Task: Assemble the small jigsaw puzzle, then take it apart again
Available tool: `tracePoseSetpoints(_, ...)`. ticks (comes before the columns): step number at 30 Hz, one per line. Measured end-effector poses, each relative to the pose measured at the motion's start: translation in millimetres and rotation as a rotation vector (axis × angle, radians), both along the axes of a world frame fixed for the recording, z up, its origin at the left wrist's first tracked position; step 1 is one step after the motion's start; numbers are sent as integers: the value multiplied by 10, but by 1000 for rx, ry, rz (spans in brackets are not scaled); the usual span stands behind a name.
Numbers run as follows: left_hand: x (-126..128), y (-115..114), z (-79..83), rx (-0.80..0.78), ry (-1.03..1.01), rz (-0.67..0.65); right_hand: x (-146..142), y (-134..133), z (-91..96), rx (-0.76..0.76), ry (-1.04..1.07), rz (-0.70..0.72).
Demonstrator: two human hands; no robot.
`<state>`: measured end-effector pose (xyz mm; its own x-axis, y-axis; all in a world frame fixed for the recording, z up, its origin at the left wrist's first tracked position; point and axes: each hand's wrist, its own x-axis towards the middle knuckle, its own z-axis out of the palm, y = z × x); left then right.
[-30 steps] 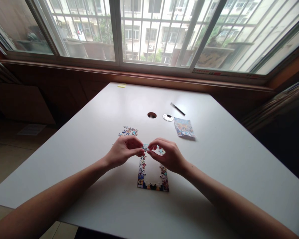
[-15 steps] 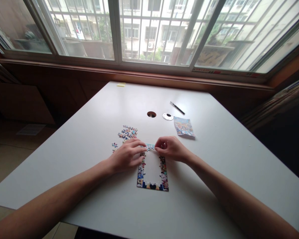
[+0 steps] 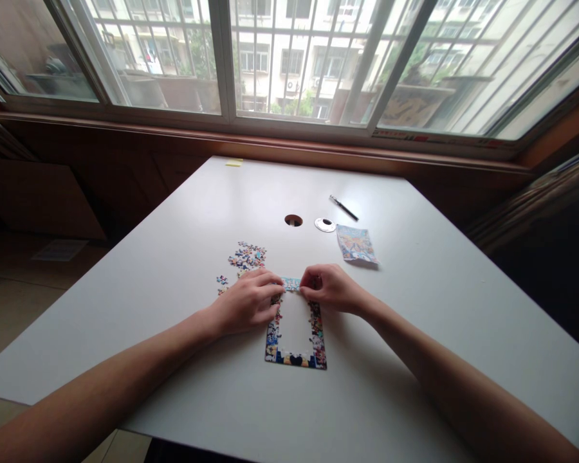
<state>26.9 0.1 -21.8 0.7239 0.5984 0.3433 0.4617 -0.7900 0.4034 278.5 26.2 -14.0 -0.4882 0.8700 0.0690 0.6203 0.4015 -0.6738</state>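
Note:
On the white table lies a jigsaw puzzle border (image 3: 320, 344), a rectangle of joined pieces around a bare middle. My left hand (image 3: 251, 297) rests over its upper left corner, fingers stretched and thumb apart, the fingertips touching the light blue top strip. At the upper right corner, my right hand (image 3: 335, 287) has thumb and index finger pinched together on the top strip. A puzzle piece (image 3: 293, 283) in that strip sits between both hands; what lies under the right fingertips is hidden. Beyond my left hand is a pile of loose puzzle pieces (image 3: 248, 255), partly covered by it.
A crumpled picture sheet (image 3: 356, 244) lies right of the puzzle. Behind it are a silver ring-shaped cover (image 3: 325, 225) and a black pen (image 3: 343, 208). The table has a round hole (image 3: 293, 220). A yellow sticky note (image 3: 234, 163) is at the far edge.
Both hands have hardly moved. Between the fingertips, the puzzle's top strip now looks more even, with its pieces lying closer together.

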Motion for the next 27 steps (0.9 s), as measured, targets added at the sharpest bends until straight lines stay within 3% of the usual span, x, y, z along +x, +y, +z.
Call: tracePoseSetpoints(27, 0, -9, 8, -10, 40, 27, -18, -4, 32, 18, -27, -2)
